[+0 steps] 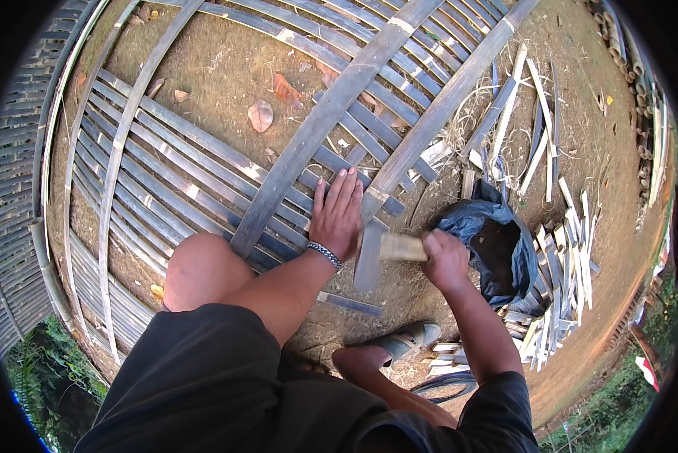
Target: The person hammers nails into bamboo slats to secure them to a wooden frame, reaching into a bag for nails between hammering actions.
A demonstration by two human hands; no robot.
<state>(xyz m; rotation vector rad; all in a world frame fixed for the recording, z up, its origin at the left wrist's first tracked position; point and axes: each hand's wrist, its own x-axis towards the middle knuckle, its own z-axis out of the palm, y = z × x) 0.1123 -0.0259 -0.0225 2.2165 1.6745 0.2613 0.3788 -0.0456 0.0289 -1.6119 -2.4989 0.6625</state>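
My left hand (337,215) lies flat with its fingers stretched out on the dark bamboo slats (301,204), between two long cross strips. It wears a braided bracelet (325,255) at the wrist. My right hand (445,260) is closed around the pale wooden handle of a hammer (403,247). The grey metal head, smeared by motion, is beside the near end of the right cross strip (429,124), just right of my left hand. Whether the head touches the strip I cannot tell.
A dark plastic bag (516,253) stands open right of my right hand. Split bamboo pieces (558,279) are heaped beside it, with longer strips (509,106) farther off. My sandalled foot (407,343) is below the hammer. Another slatted panel (14,181) lies far left; dry leaves (260,115) dot the ground.
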